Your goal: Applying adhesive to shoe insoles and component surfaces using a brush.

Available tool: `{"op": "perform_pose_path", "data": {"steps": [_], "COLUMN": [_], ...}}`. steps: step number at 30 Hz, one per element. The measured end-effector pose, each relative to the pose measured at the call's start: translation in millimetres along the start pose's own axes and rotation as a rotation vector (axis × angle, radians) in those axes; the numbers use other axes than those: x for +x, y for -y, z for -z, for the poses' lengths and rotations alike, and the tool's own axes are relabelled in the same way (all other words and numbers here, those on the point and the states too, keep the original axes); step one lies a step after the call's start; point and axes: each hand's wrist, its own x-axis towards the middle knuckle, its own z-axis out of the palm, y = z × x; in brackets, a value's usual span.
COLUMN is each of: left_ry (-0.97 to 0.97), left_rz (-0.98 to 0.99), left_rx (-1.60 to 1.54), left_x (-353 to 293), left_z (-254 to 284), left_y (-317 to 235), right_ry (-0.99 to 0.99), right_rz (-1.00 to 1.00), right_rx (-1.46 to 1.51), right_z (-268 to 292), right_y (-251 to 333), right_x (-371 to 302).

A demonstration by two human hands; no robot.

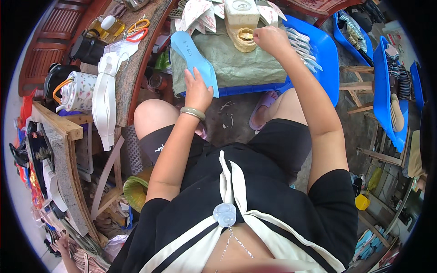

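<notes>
My left hand [198, 88], a bangle at its wrist, grips the near end of a light blue insole [196, 57]. Dark printing shows on the insole's far half, and it slants over a green woven sack [243, 63]. My right hand [272, 40] is closed at the rim of a small crusted yellowish pot [244, 41]; what its fingers pinch is hidden. Behind that pot stands a stained whitish block-shaped container [241, 16]. White printed sole-shaped pieces [200, 16] lie heaped at the sack's far left. More pale pieces [302, 48] are stacked on the right.
A blue plastic tray [328, 68] lies under the sack. At left, a table [136, 82] holds scissors [136, 34], white straps [107, 86] and a flowered teapot [78, 91]. Blue baskets [384, 104] stand on wooden racks at right. A co-worker's hand [61, 245] shows at lower left.
</notes>
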Motion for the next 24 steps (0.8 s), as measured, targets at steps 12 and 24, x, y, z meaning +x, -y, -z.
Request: {"op": "perform_pose_path", "data": {"steps": [12, 24], "left_ry": [-0.13, 0.131], "left_rz": [0.019, 0.496], "left_rx": [-0.244, -1.777], "left_x": [-71.2, -69.9], "left_z": [128.8, 31.0], "left_y": [-7.7, -19.8], "right_ry": [-0.265, -0.145], "right_rz": [0.102, -0.268], "right_rx": [0.028, 0.673], "right_z": [-15.8, -27.5], "right_y": [-20.8, -5.0], "right_x": [-42.8, -144.5]}}
